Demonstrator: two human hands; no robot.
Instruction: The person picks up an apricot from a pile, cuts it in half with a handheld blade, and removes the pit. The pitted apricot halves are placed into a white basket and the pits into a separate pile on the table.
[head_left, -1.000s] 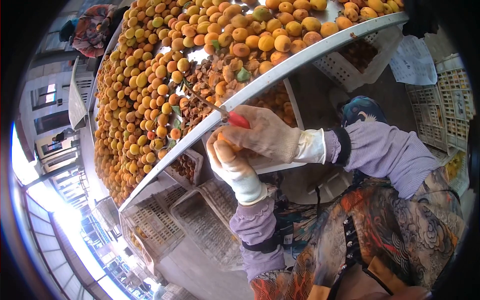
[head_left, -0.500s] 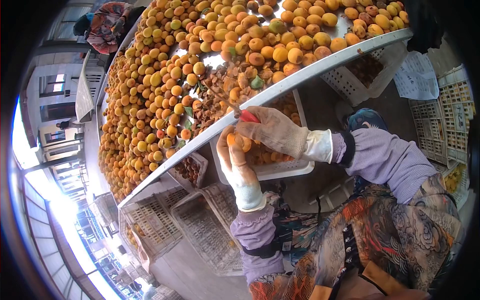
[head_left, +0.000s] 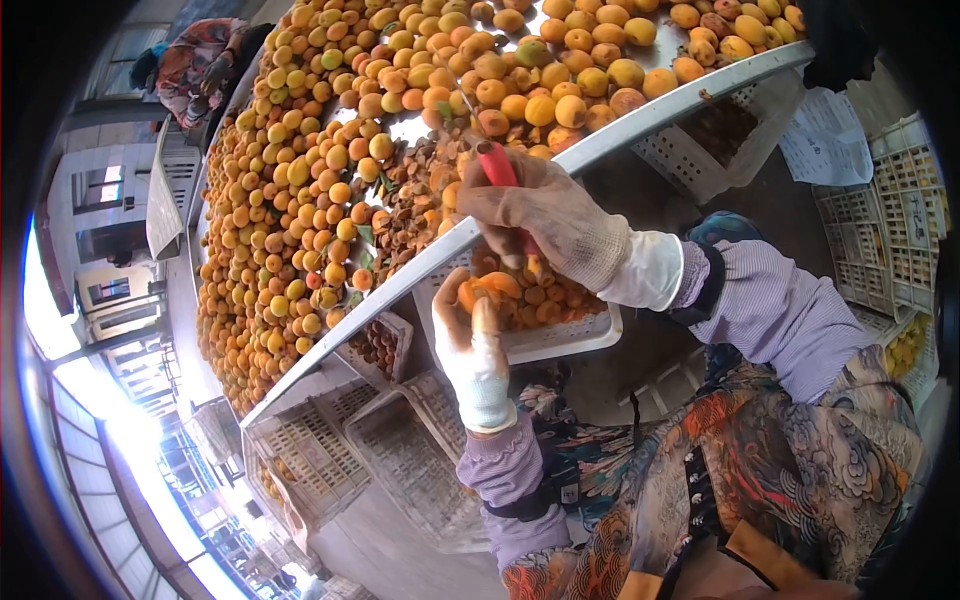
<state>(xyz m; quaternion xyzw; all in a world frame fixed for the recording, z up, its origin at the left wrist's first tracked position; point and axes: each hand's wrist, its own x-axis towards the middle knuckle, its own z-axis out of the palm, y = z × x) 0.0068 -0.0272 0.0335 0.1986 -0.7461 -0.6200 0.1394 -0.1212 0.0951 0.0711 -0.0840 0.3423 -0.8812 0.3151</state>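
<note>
My gloved left hand [head_left: 473,345] is closed on an orange apricot [head_left: 488,291] that looks split open, over a white crate [head_left: 565,338] of apricot pieces. Above and to the right, my gloved right hand [head_left: 550,215] grips a red-handled knife [head_left: 497,165], whose thin blade points up over the table. Whole apricots [head_left: 290,200] cover the metal-edged table [head_left: 640,128]. Near its edge lies a heap of brown pits or scraps [head_left: 420,195], with a few green leaves.
Under the table are a crate of dark pieces [head_left: 380,345] and another at the right [head_left: 700,150]. Empty-looking baskets [head_left: 415,450] stand below left, stacked yellow crates [head_left: 885,215] far right. Another person [head_left: 200,65] works at the table's far side.
My right hand has moved up and away from my left hand, raising the knife. The apricot in my left hand now shows opened flesh. The other person's arms have shifted.
</note>
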